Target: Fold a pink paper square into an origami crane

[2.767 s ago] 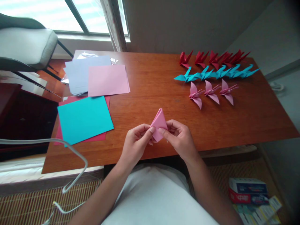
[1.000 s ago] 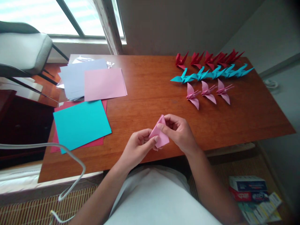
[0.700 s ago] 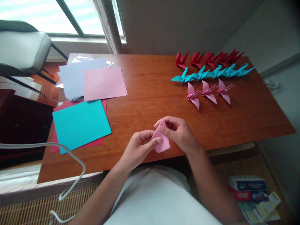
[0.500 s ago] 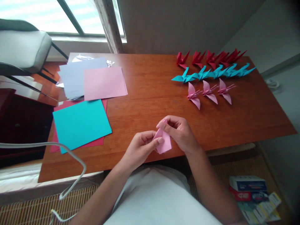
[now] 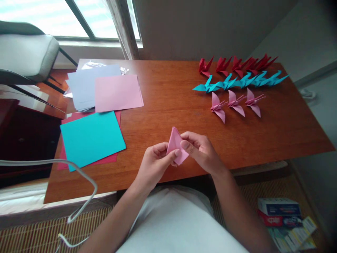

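A folded piece of pink origami paper (image 5: 174, 140), kite-shaped with its point upward, is held between both hands above the table's near edge. My left hand (image 5: 155, 161) pinches its lower left side, thumb on top and fingers behind. On its right edge, my right hand (image 5: 202, 151) grips with the thumb in front and the fingers behind, partly hidden. Three finished pink paper cranes (image 5: 218, 108) stand beyond my right hand. Behind them run a row of several blue cranes (image 5: 229, 82) and a row of several red cranes (image 5: 223, 66).
On the table's left lie pink sheets (image 5: 118, 93), pale lavender sheets (image 5: 81, 88) and blue sheets (image 5: 92, 138) over red ones (image 5: 63, 158). A white cable (image 5: 86, 179) curves past the left corner. Boxes (image 5: 279, 207) sit below on the right; a chair (image 5: 26, 52) stands by the window.
The folded pink paper has turned, its point now up and left. My right hand has slid from the tip down to the right edge; my left hand keeps hold.
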`<state>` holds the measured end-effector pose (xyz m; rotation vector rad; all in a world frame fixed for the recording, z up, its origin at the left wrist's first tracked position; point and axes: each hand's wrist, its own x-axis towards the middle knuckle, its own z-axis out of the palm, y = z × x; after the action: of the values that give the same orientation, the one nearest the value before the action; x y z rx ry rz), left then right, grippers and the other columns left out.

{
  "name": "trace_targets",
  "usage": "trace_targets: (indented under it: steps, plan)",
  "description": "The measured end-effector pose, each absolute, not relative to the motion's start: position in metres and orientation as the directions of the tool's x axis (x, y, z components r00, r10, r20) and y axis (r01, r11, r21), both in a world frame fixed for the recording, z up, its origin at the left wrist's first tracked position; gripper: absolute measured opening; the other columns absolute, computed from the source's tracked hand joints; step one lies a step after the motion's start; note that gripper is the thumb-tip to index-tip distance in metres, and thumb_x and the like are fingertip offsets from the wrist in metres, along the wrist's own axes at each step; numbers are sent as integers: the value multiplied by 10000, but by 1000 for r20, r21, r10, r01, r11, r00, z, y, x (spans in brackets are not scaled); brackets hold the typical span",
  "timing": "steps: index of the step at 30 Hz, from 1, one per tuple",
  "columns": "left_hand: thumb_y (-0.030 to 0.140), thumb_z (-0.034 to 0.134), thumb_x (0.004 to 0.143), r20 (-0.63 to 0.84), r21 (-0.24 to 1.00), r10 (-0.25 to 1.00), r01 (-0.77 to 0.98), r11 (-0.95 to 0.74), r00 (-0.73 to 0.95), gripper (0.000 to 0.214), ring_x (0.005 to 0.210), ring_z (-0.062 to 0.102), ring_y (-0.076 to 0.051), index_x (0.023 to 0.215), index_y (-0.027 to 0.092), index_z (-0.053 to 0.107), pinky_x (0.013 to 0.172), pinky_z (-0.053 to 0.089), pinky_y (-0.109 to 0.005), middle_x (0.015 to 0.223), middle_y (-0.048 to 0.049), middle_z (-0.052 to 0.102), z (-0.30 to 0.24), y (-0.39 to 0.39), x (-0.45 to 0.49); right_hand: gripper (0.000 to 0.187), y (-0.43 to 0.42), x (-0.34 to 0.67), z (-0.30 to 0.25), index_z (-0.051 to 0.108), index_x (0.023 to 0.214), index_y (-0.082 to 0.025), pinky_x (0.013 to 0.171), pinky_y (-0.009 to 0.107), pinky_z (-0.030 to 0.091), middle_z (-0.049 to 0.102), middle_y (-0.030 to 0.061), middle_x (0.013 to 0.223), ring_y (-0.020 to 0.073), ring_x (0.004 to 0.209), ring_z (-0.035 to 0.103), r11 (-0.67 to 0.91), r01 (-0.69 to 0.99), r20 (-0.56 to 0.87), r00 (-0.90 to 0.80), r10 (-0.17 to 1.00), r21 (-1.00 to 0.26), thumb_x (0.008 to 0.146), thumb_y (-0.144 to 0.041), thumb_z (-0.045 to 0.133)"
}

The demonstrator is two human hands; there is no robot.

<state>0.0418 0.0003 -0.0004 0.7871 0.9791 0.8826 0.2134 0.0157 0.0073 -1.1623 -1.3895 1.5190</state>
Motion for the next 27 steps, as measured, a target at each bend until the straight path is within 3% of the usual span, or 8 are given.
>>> trace_targets:
  steps: [3, 7, 14, 22, 27]
  plan:
    - [377, 826, 815, -337, 877, 905, -263, 403, 261, 264, 608, 572, -81, 779, 127, 747, 569, 492, -157, 680, -1, 670, 1, -1, 42, 214, 9, 215, 5, 702, 940, -202, 609, 259, 434, 671, -7, 803, 129, 680, 578, -102, 122, -132, -265, 955, -987, 882, -401, 757]
    - [416, 747, 889, -297, 905, 915, -225, 360, 273, 295, 617, 594, -88, 813, 131, 762, 587, 518, -160, 680, -7, 675, -1, -3, 42, 165, 5, 215, 1, 702, 906, -211, 610, 253, 450, 678, -14, 781, 126, 672, 593, -111, 47, -119, -213, 970, -993, 887, -366, 755]
    - [427, 779, 859, -304, 901, 892, -202, 383, 335, 298, 607, 591, -92, 828, 132, 753, 555, 535, -165, 695, -6, 667, -4, -4, 39, 223, 7, 219, -1, 704, 868, -206, 559, 229, 432, 629, -36, 714, 99, 599, 530, -202, -30, -187, -266, 946, -979, 865, -419, 770]
    - [480, 726, 896, -297, 916, 884, -152, 370, 362, 366, 580, 593, -87, 808, 125, 707, 548, 520, -169, 687, -13, 660, -5, -5, 36, 239, 9, 220, -3, 707, 794, -191, 544, 238, 373, 604, -29, 685, 99, 602, 499, -148, 51, -156, -233, 960, -988, 893, -406, 739]
    - [456, 697, 922, -296, 919, 830, -95, 382, 474, 363, 596, 610, -91, 778, 124, 678, 556, 503, -167, 679, -16, 661, -2, -5, 34, 246, 14, 218, 0, 696, 783, -192, 523, 230, 358, 598, -30, 688, 96, 600, 496, -107, 47, -114, -221, 969, -993, 887, -409, 743]
